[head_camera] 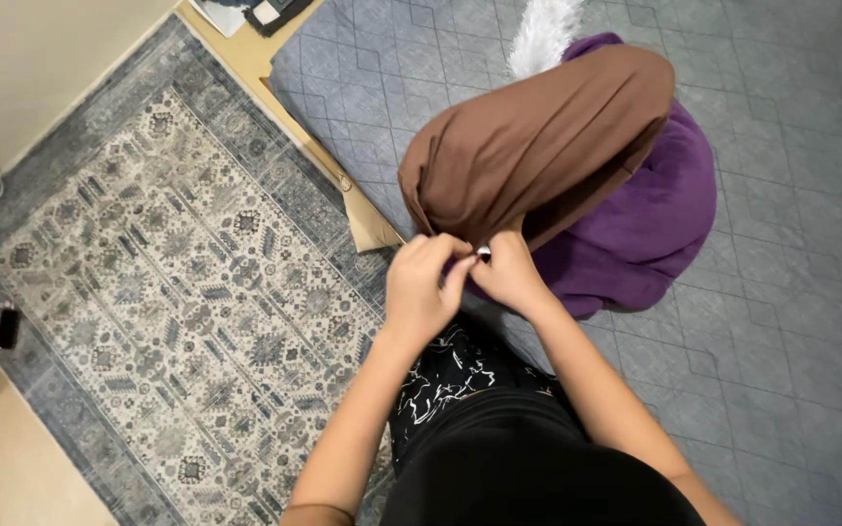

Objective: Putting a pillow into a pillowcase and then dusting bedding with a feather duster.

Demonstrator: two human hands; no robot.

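Pinching the soft brown cover's [538, 136] edge with our left hand [423, 284] and right hand [507, 276], we judge it light, limp, stretchy over the purple pillow [650, 214].

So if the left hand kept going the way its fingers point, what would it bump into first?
Probably the right hand, already touching the left hand; just past them, the brown cover's edge.

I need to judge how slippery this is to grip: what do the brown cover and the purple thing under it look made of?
The brown cover looks like thin, stretchy knit fabric, matte: it drapes in soft folds and gathers tightly where the left hand and right hand pinch it. The purple cushion looks like soft cotton-like cloth, matte with slight creases; its exact fibre cannot be told.
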